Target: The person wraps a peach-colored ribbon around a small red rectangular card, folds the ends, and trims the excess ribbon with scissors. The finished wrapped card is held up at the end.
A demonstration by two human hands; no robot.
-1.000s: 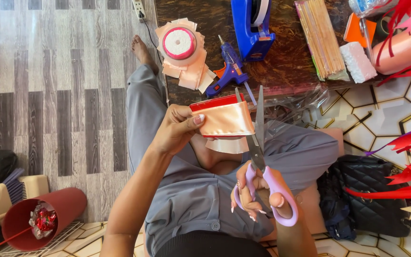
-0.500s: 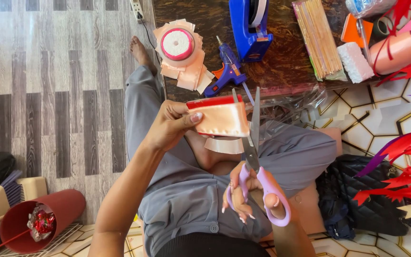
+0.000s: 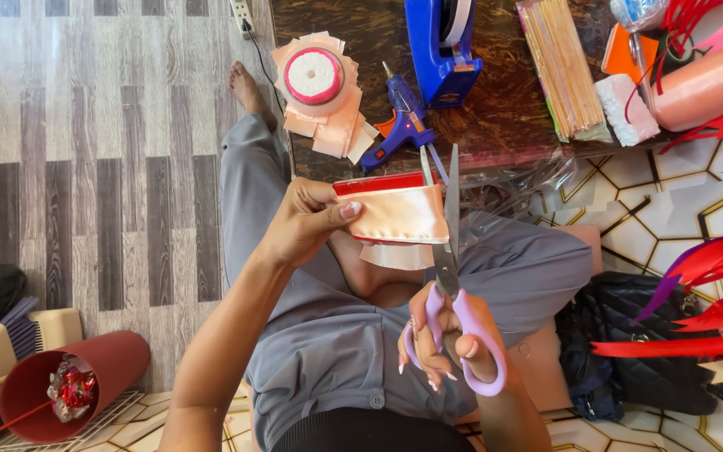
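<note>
Head view shows the left hand (image 3: 307,222) pinching a glossy peach satin ribbon (image 3: 399,213) folded over a flat red card (image 3: 382,182), held above the lap at centre. Right hand (image 3: 449,339), at 5 o'clock from the ribbon, grips lilac plastic-handled scissors (image 3: 449,268), whose steel blades stand slightly parted against the ribbon's right edge. At 12 o'clock, a blue glue gun (image 3: 399,125) lies on the dark marbled tabletop (image 3: 504,109).
</note>
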